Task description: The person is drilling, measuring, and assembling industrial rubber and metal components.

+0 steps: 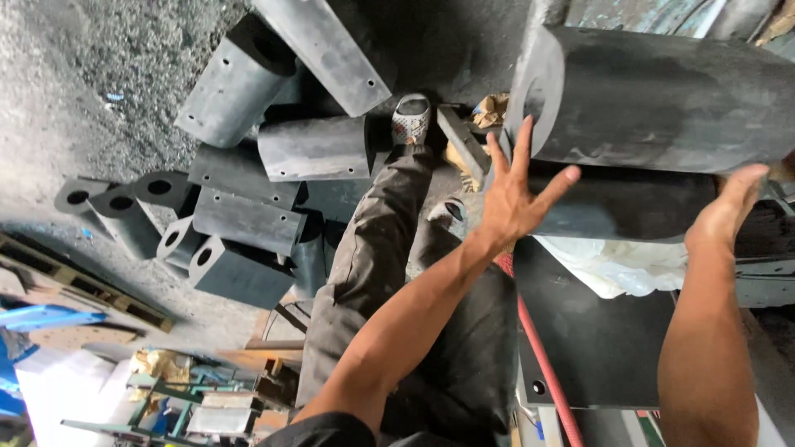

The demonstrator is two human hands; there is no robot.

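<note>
A big dark grey rubber block point(654, 95) with a rounded top lies across the upper right. My left hand point(515, 192) is spread flat, fingers apart, against its near end face. My right hand point(729, 211) presses on the block's lower side near the right edge, fingers mostly hidden behind it. Neither hand wraps around the block. Under it lie a second dark block point(625, 203) and a flat black slab point(596, 331).
Several grey rubber fender blocks with holes point(240, 215) are heaped on the gritty floor at the left. My legs and patterned shoes point(411, 120) stand between the heap and the slab. A red hose point(542, 356), white plastic sheet point(613, 265) and wooden pallet point(74, 285) lie around.
</note>
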